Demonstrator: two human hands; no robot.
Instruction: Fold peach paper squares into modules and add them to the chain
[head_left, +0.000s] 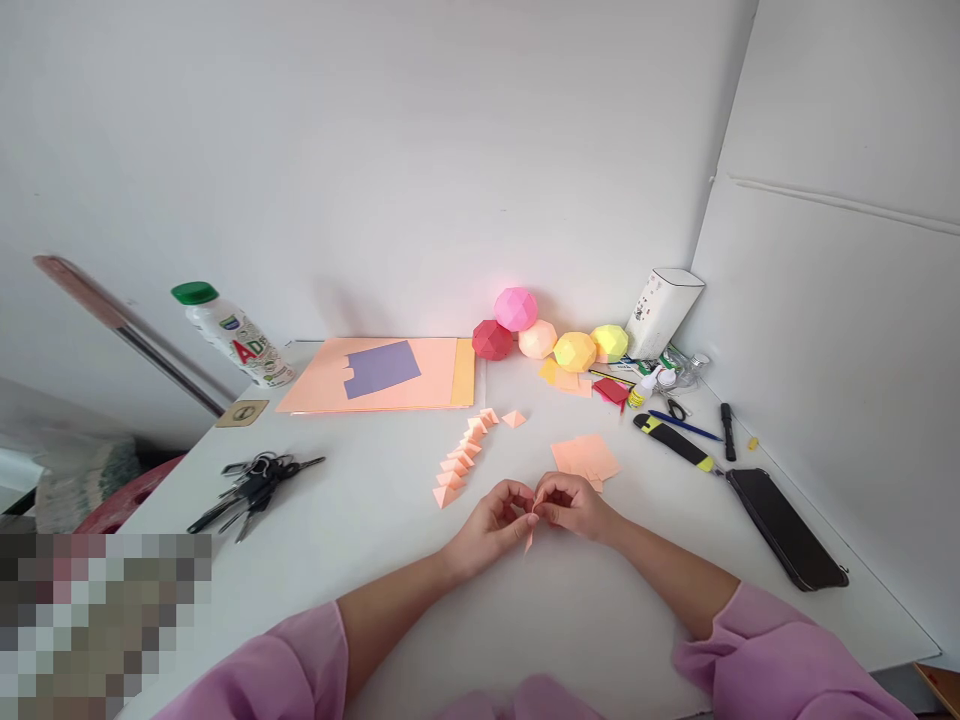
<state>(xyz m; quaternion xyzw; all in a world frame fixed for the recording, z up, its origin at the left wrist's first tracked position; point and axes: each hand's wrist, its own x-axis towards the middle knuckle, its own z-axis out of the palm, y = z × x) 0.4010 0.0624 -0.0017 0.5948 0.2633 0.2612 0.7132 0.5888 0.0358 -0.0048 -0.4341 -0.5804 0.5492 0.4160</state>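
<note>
A white wall [375,150] rises along the far edge of your tabletop [375,500], and a second white panel [840,320] borders its right edge. The left edge slants from far to near, just beside the bunch of keys [259,485]. You have room to move between those keys and your left forearm; on the right, the black pouch [787,530] lies near the edge, beyond your right forearm.

The fingers of your left hand [499,522] and right hand [574,505] pinch one small peach paper piece [529,542] between them, near the middle, its lower end hanging free. Just beyond your right hand lie several loose peach papers [590,455], overlapping too much to count.

Farther off to the left runs one row of folded peach pieces [461,460], too tightly overlapped for a sure count, with one folded piece [514,419] apart at its far end. By the wall you have five faceted balls [575,352]. One bottle [240,340] stands far left; one cutter [671,443], one blue pen [686,425] and one black marker [728,432] lie right.
</note>
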